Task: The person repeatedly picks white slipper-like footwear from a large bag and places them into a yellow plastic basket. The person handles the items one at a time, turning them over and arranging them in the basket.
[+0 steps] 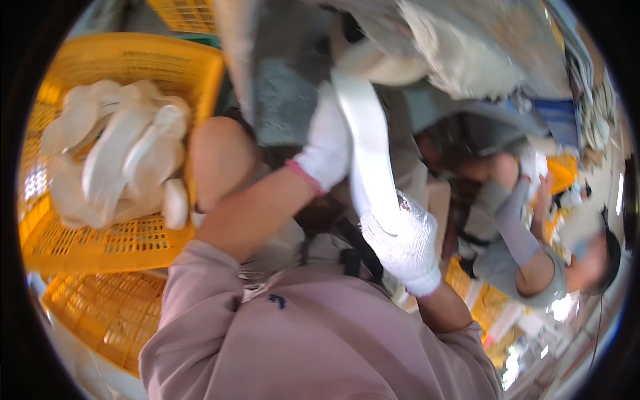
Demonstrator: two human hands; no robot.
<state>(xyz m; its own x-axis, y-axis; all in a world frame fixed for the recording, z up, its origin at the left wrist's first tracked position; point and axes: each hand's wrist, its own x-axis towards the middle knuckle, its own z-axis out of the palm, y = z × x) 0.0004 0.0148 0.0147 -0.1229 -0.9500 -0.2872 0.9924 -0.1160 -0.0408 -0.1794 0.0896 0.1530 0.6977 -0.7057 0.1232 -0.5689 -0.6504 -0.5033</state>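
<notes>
A long white shoe sole (373, 143) stands out in front of me, its far end by a pale rounded part (380, 61) that looks like a wheel. My right hand (405, 245), in a white knitted glove, is closed around the near end of the sole. Against the sole's left edge, farther up, lies my left hand (329, 140), also gloved; it appears closed on the sole, though blur softens its fingers. Whether the sole touches the rounded part I cannot tell.
At my left a yellow plastic basket (133, 53) holds several off-white soles (113, 160), with another yellow basket (110, 317) below it. Greyish plastic sheeting (480, 53) hangs at the far right. A co-worker (533, 260) sits to the right, near more yellow baskets.
</notes>
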